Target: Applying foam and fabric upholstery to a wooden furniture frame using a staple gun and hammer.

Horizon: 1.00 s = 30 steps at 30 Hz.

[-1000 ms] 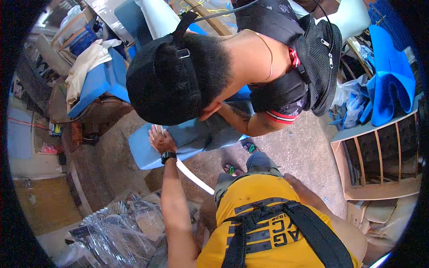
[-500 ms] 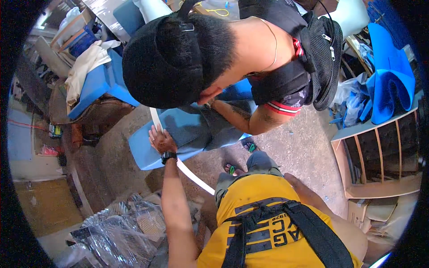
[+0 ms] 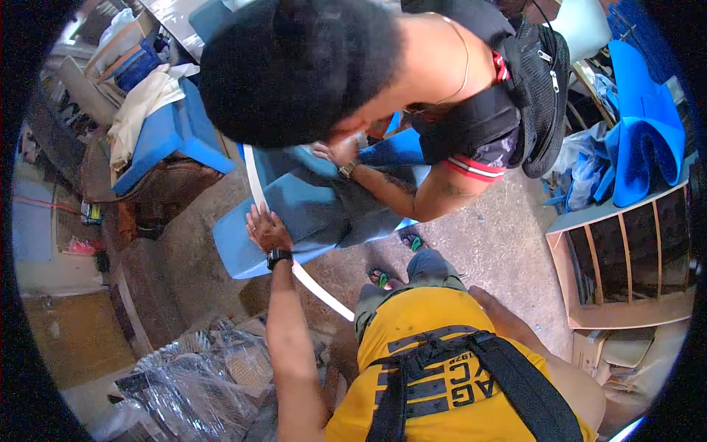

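My left hand [image 3: 268, 229], with a black watch at the wrist, lies flat with fingers stretched over a long white strip [image 3: 253, 177]. It presses on the near left part of a blue foam piece [image 3: 239, 247]. The strip runs from beyond the foam, past my hand, and down toward my left leg. My right arm [image 3: 504, 317] shows beside my yellow shirt, but the hand itself is hidden. Across the foam, a co-worker's hand [image 3: 337, 153] rests on or near a darker blue part, partly covered by the co-worker's head.
The co-worker's head [image 3: 294, 70] leans in over the foam. At left stand blue panels [image 3: 202, 121] with a cream cloth [image 3: 143, 110]. Plastic-wrapped material [image 3: 202, 376] lies near my left arm. A wooden frame [image 3: 626, 315] bearing blue foam sheets [image 3: 641, 125] is at right.
The co-worker's head and body have shifted slightly up and right, and the co-worker's hand now shows on the foam. My left hand stays in place.
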Available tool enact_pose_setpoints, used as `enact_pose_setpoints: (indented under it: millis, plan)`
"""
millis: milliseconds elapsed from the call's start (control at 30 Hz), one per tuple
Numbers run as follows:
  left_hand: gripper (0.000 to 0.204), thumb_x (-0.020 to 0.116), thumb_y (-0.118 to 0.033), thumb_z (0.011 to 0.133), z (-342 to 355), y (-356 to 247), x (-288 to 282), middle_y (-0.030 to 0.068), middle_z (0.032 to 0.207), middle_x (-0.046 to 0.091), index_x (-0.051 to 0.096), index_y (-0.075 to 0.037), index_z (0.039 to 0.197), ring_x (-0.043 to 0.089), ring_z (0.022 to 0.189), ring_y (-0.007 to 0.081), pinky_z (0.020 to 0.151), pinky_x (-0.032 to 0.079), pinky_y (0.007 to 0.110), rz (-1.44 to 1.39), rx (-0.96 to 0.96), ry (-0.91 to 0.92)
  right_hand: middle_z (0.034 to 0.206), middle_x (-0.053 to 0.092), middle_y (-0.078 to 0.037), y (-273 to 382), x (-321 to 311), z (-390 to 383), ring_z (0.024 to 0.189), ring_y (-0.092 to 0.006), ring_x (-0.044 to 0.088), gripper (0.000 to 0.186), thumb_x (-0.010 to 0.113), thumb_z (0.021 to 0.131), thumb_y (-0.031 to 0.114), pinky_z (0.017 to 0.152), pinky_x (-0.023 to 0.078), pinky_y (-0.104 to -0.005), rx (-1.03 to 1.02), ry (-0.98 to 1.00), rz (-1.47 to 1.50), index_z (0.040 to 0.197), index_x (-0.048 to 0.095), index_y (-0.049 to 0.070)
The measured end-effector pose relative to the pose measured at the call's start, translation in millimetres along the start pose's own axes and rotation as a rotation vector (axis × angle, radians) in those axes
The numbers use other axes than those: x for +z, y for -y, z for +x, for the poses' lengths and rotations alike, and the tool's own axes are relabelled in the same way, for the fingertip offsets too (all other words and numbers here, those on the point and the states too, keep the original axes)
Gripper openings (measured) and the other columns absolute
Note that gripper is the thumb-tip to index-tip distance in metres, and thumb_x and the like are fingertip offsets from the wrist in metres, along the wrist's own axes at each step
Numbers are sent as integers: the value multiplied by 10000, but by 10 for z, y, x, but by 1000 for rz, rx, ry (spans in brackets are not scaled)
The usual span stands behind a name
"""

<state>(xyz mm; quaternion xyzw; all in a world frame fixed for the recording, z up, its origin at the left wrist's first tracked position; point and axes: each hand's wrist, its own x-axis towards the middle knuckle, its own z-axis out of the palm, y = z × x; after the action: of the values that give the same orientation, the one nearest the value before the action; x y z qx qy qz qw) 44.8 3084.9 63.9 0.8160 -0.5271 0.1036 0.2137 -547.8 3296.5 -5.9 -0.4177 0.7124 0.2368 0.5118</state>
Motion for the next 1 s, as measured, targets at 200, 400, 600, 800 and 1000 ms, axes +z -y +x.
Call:
enact_pose_setpoints:
  millis: [200,400,600,800,1000]
  plan:
    - [411,531,-266,955,21,-36,-58,95,1457,475,565,-155,1350,390,1371,314,1138,247,486,-8,-34,23,1084,666,-270,19,11,33,1026,-389,655,574,715,721,409,831,517,-468,-18,-24,-85,1061,648,-49]
    - [412,528,-269,954,22,-25,-67,104,1460,471,568,-158,1349,379,1378,326,1142,245,482,-6,-28,32,1060,669,-268,-44,21,145,993,-403,658,529,689,758,392,820,517,-481,-9,-125,-225,1064,643,-38]
    - [428,572,-245,920,17,-25,-34,107,1438,487,572,-167,1341,395,1360,324,1129,271,490,-47,-8,-2,932,669,-237,448,-472,-720,890,-443,645,298,566,897,275,769,504,-521,-283,-451,-85,1055,582,23]
    - [421,576,-233,915,208,-138,-118,87,1427,488,586,-111,1318,434,1314,300,1095,332,469,-40,-141,107,693,580,-97,1476,-1288,-1497,653,-220,600,233,552,959,238,586,470,-357,-488,-272,391,918,544,9]
    - [420,572,-165,893,355,-481,-38,79,1414,499,591,-99,1307,419,1321,305,1101,316,474,-46,-194,78,684,508,-25,2402,-1746,-1617,613,-128,512,207,554,976,213,557,434,-297,-853,-486,310,962,538,7]
